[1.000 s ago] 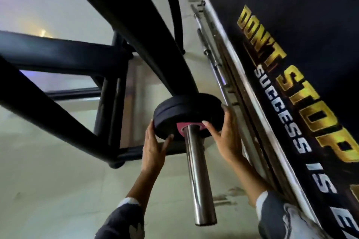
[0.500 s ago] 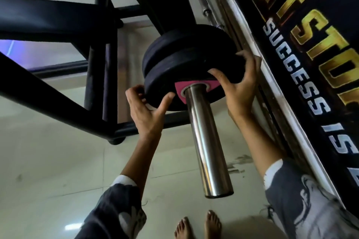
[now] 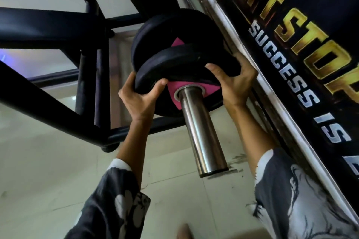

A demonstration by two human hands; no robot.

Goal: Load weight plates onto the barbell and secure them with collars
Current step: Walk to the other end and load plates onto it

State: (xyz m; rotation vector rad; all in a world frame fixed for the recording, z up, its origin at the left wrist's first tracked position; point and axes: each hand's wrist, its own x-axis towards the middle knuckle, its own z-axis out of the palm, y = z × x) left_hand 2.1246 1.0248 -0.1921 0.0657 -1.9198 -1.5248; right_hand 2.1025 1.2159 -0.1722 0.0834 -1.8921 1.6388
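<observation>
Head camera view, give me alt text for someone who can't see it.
Two bare hands, left and right, grip the rim of a black round weight plate with a pink centre on a shiny steel barbell sleeve, tilted against a second black plate behind it. No collar shows on the sleeve; a black banner with gold lettering runs along the right.

Black rack frame (image 3: 48, 31) beside lettered banner (image 3: 310, 64).

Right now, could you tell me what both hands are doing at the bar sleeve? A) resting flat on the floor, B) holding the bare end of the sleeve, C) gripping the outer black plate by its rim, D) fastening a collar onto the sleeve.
C: the left hand and right hand clasp opposite edges of the outer plate on the steel sleeve; no collar shows.
</observation>
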